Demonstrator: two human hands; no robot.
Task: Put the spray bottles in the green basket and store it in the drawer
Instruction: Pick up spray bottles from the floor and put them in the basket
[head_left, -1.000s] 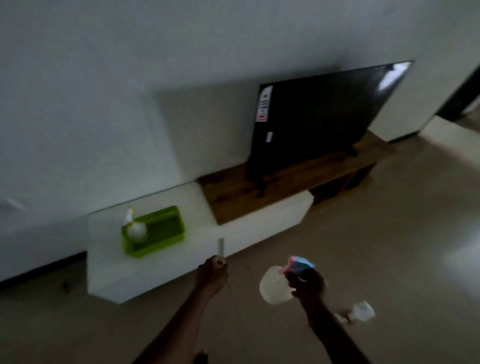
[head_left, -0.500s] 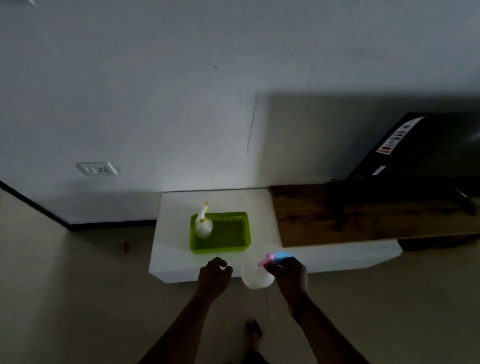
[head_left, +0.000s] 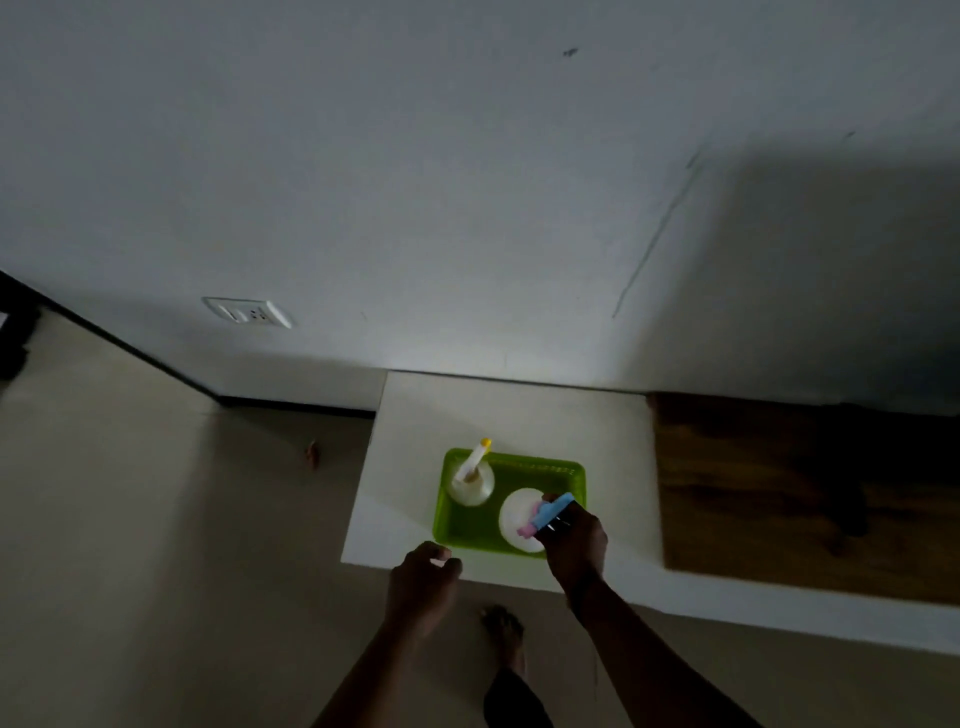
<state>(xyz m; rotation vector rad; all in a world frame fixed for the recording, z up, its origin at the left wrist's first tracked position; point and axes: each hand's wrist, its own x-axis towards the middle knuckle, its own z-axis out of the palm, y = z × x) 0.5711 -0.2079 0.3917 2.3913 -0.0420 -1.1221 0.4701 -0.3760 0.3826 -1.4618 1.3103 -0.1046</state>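
Note:
A green basket (head_left: 524, 465) sits on the white cabinet top (head_left: 415, 467) near its front edge. In its back left corner stands a white spray bottle with a yellow nozzle (head_left: 471, 478). My right hand (head_left: 574, 540) grips the neck of a white spray bottle with a blue and pink trigger head (head_left: 522, 517), which is over the basket's front right part. Whether this bottle touches the basket floor is not clear. My left hand (head_left: 423, 582) hovers at the cabinet's front edge, fingers loosely curled, holding nothing.
A dark wooden shelf top (head_left: 805, 493) adjoins the white cabinet on the right. The wall (head_left: 467, 182) rises behind, with a socket plate (head_left: 247, 312) at the left. My bare foot (head_left: 501, 631) stands on the beige floor (head_left: 156, 519) just before the cabinet.
I have stepped close to the cabinet. My right hand carried the blue-headed bottle from in front of the cabinet to over the basket. My left hand stayed near the front edge.

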